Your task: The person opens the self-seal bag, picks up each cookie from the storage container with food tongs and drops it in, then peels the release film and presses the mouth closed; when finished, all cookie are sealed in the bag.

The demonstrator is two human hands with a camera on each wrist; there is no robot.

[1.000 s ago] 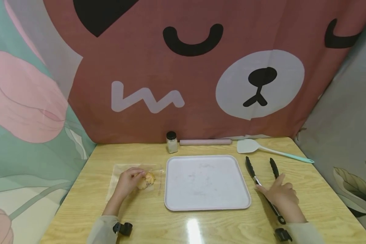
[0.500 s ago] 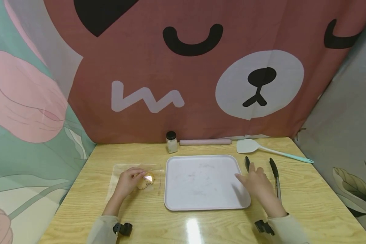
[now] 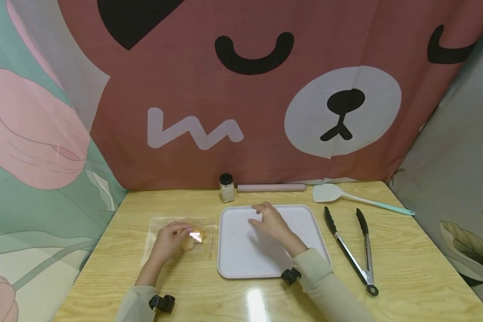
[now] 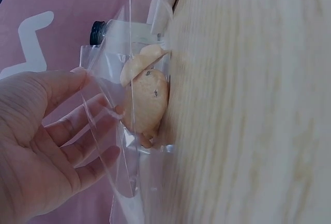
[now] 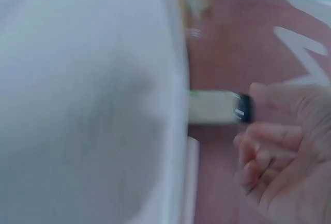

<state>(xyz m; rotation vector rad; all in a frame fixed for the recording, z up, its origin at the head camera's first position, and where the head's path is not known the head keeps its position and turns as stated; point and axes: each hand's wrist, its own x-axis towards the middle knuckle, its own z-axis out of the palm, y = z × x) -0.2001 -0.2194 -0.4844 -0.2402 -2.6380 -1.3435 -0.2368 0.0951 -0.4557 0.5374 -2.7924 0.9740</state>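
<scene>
My left hand (image 3: 168,242) pinches the upper edge of a clear plastic bag (image 4: 106,61) between thumb and index finger, the other fingers loosely bent beside the film. Inside the bag lie tan biscuit-like pieces (image 4: 147,97) with small dark marks; glare covers part of them in the head view. My right hand (image 3: 270,222) is above the white tray (image 3: 233,257), with its thumb and index finger apart and nothing between them. A clear jar (image 3: 227,192) with a black lid and pale contents stands behind the tray; the right hand overlaps its lid in the right wrist view.
Black-tipped metal tongs (image 3: 348,254) lie spread on the wooden table (image 3: 406,268), right of the tray. Along the back are a pinkish rod (image 3: 271,188) and a white spatula (image 3: 326,193) with a mint handle. A bear-print curtain (image 3: 193,165) hangs behind the table.
My right hand has left the tongs and moved left across to above the tray. The tongs stay spread on the table. The left hand has kept its place at the bag.
</scene>
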